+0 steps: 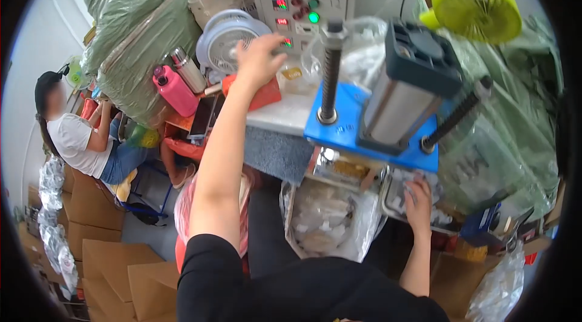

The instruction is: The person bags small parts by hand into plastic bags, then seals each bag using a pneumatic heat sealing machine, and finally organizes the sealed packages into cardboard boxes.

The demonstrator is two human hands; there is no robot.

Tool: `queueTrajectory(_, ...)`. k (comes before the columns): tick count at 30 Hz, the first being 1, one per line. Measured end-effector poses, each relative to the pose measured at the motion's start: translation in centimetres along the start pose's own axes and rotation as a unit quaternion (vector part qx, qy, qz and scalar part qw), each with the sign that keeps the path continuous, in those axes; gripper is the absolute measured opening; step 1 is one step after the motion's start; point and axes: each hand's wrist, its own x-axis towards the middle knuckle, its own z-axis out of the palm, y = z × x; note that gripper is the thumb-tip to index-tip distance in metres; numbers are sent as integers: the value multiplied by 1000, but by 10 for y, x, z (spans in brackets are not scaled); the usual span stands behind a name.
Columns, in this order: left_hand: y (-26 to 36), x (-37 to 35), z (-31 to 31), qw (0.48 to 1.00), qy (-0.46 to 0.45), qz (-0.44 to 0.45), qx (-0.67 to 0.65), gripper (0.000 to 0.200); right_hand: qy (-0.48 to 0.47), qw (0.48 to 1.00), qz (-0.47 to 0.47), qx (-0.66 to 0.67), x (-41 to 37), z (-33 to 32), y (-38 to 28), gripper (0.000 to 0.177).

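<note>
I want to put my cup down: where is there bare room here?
White tabletop shows a bare strip between the red item and the blue plate. The grey cloth below looks bare, its support unclear. It is crowded behind, by the white fan and control box, and around the right hand.

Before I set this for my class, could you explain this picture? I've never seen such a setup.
There is one picture, from a camera on the worker's head, looking forward and down. No robot: these are a person's bare hands. The left hand is raised, fingers spread, in front of a control box with lit displays; nothing shows in its grip. The right hand is down at a tray of small pieces; whether it holds one, I can't tell. The machine has a blue plate, two threaded rods and a cylinder-like body. On the white tabletop lie a red item and clear plastic. Another person sits at the far left.
</note>
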Motion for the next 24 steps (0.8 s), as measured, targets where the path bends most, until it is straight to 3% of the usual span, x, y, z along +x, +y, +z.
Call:
queueTrajectory(1, 15, -32, -8, 986, 141, 33, -80, 27, 4, 998, -46, -54, -6, -5, -4, 25)
queueTrajectory(3, 56, -119, -15, 938, 219, -74, -259, 23, 4, 998, -57, -6, -16, -20, -30, 23)
queueTrajectory(6, 91, -269, 23, 981, 79, -76, -157, 26, -74, 990, -72, 98, -58, -19, -47, 23)
queueTrajectory(7, 101, -312, 36, 977, 7, -142, -160, 42, -122, 981, -70, 134, -76, -9, -45, 23)
queueTrajectory(8, 106, -343, 47, 975, -69, -189, -94, 67, -233, 950, 117, 173, -94, -2, -44, 30)
queueTrajectory(10, 93, -389, 89, 964, -45, -251, -79, 86, -195, 968, 138, 73, -126, 41, 8, 50)
queueTrajectory(11, 95, -378, 88, 960, -79, -255, -82, 94, -168, 968, 181, 47, -143, 73, 55, 73)
queueTrajectory(12, 91, -375, 98, 930, -106, -303, -180, 95, -189, 916, 305, 179, -137, 80, 60, 76)
queueTrajectory(13, 86, -377, 112, 886, -130, -348, -277, 96, -204, 832, 418, 302, -122, 86, 63, 80)
queueTrajectory(14, 80, -380, 115, 818, -205, -424, -329, 80, -233, 820, 414, 320, -114, 88, 66, 81)
queueTrajectory(15, 79, -389, 112, 817, -202, -427, -332, 80, -235, 822, 411, 316, -116, 85, 66, 81)
queueTrajectory(17, 88, -385, 85, 885, -315, -310, -147, 51, -179, 870, 387, 246, -119, 80, 66, 77)
queueTrajectory(18, 95, -387, 70, 883, -264, -346, -175, 38, -175, 870, 392, 243, -126, 74, 70, 77)
queueTrajectory(19, 101, -395, 59, 876, -212, -384, -202, 28, -177, 859, 394, 273, -135, 68, 75, 66)
queueTrajectory(20, 98, -408, 62, 899, -128, -358, -219, 20, -181, 847, 398, 302, -146, 62, 79, 55)
queueTrajectory(21, 97, -415, 59, 894, -127, -370, -218, 17, -185, 834, 400, 333, -156, 59, 82, 44)
queueTrajectory(22, 99, -411, 52, 890, -124, -382, -216, 15, -227, 822, 398, 338, -153, 52, 74, 18)
queueTrajectory(24, 83, -405, 39, 882, -73, -388, -258, 18, -172, 863, 393, 267, -136, 32, 56, 13)
